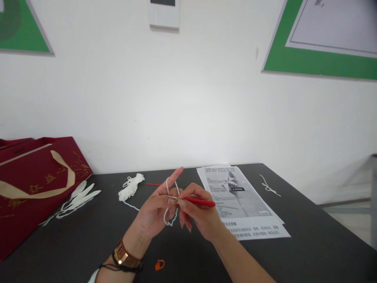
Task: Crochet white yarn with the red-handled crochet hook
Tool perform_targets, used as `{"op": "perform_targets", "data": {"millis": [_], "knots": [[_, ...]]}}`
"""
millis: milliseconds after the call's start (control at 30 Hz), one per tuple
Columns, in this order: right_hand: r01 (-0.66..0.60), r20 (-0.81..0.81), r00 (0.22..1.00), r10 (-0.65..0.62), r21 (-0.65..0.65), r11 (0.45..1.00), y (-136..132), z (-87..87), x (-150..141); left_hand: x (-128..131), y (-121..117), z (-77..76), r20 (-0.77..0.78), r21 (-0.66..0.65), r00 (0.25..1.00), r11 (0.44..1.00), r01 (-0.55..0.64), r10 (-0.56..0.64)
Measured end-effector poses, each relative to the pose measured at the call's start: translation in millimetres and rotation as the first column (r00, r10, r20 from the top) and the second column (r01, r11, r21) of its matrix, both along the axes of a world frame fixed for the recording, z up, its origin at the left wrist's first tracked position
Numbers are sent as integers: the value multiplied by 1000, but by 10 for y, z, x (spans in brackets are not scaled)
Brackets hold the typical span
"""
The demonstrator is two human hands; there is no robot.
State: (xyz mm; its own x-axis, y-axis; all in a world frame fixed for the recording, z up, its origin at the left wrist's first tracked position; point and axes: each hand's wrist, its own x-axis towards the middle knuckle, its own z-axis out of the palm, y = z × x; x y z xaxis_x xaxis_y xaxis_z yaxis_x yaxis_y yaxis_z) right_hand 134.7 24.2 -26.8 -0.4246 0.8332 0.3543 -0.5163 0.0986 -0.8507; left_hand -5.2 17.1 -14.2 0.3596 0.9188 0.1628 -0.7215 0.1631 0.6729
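Note:
My left hand [157, 210] pinches white yarn [171, 224] between thumb and fingers, its index finger raised with a strand looped around it. A short tail of the yarn dangles below the fingertips. In my right hand [203, 214] is a crochet hook [200, 201] with a red handle, gripped like a pen. The hook's thin metal shaft meets the yarn at the left thumb; my fingers partly hide the tip. From the left hand a strand runs back to a loose white yarn skein [131, 187] on the dark table [188, 259].
Printed sheets [256, 232] lie right of my hands. White crocheted leaf-shaped pieces [81, 198] rest beside a dark red gift bag [38, 184] at left. An orange stitch marker [159, 265] lies near the front, a white yarn scrap [268, 186] at right. A white wall [188, 98] rises behind.

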Motion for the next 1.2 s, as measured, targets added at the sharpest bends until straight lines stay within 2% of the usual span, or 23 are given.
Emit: {"op": "perform_targets", "data": {"millis": [133,233,333,567,767,933,1100,1200], "knots": [[116,40,992,-118,37,993,36,7,30,2,10,52,26,-55,1000,998,-15,16],[235,74,969,-235,11,972,68,4,50,-26,33,72,16,-55,1000,998,4,-3],[272,95,958,-271,3,962,85,6,75,-74,54,50,24,-54,1000,998,20,-19],[255,111,958,-263,88,963,91,35,131,-121,82,11,70,-162,997,986,44,-33],[251,69,966,-248,-44,967,135,-2,122,-167,110,42,114,-195,993,981,14,9],[157,-5,987,-160,-152,976,156,-13,89,-176,91,41,153,-201,988,978,63,-33],[137,-32,989,-144,-162,977,141,-47,54,-152,88,59,148,-194,989,981,8,21],[179,-13,983,-183,-140,974,141,-59,60,-160,108,60,91,-205,995,978,-30,49]]}}
